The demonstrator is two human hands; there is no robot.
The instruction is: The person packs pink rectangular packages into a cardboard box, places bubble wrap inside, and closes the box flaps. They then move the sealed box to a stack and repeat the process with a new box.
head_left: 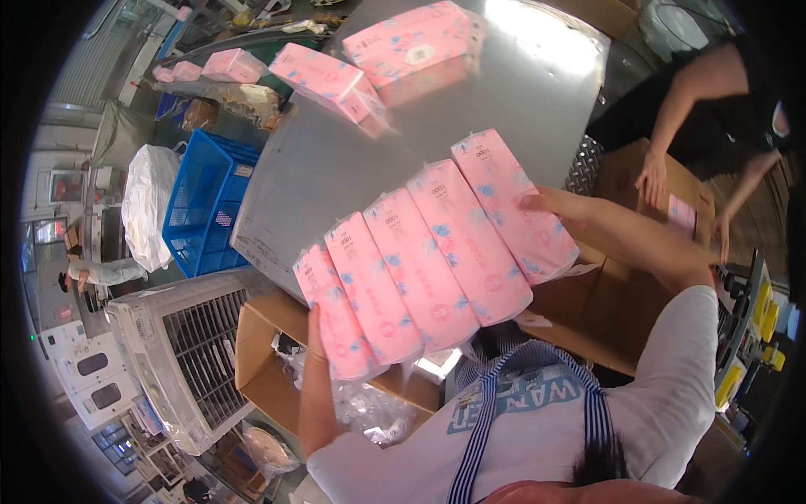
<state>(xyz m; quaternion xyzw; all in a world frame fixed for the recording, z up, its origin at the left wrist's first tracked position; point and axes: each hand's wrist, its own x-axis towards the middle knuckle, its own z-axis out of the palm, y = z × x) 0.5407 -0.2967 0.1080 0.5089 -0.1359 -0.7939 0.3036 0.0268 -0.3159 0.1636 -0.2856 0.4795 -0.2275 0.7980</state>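
Note:
Between my two hands I hold a row of several pink tissue packs (432, 252) with blue flower prints, pressed side by side and tilted over the near edge of the metal table (311, 176). My left hand (316, 323) presses on the left end pack, its fingers mostly hidden behind it. At the other end my right hand (550, 204) grips the rightmost pack near its middle. Two more pink packs, a flat one (411, 46) and a narrower one (327, 84), lie at the table's far end.
Below the packs are an open cardboard box (262, 344) with clear plastic film and another open carton (625, 307). A co-worker's hand (651, 178) rests on a carton at right. Left stand a blue crate (206, 202) and a white grilled unit (189, 361).

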